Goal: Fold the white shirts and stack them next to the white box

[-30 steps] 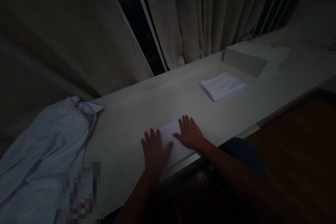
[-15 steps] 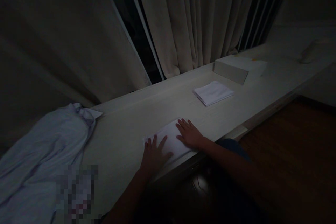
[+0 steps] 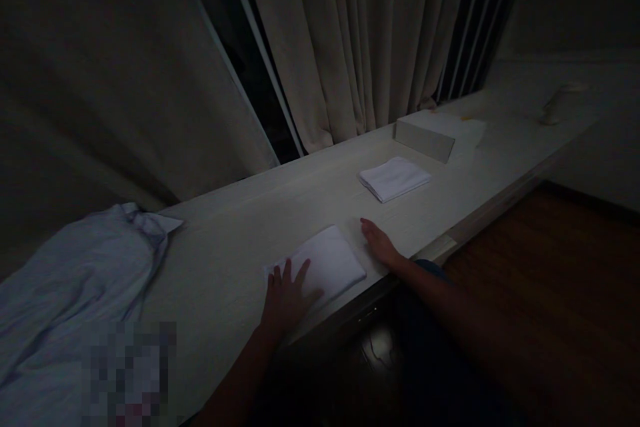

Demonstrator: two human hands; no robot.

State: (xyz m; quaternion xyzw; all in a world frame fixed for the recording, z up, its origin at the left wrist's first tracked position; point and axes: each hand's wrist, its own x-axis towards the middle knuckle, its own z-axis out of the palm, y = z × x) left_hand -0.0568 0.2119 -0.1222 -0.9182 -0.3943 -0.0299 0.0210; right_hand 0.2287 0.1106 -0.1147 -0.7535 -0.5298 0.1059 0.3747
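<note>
Resting spread wide, the left hand point(image 3: 290, 297) overlaps the left end of a folded white cloth point(image 3: 331, 260) at lower centre, the unclenched right hand point(image 3: 380, 245) just beside its right edge, a pale box point(image 3: 425, 141) with hidden contents standing upper right.

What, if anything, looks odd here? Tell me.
The pale cloth at left lies rumpled, unlike the folded white cloth under the left hand and the second folded cloth farther along the table. A pixelated patch hides part of the lower left; no spill or damage shows.
</note>
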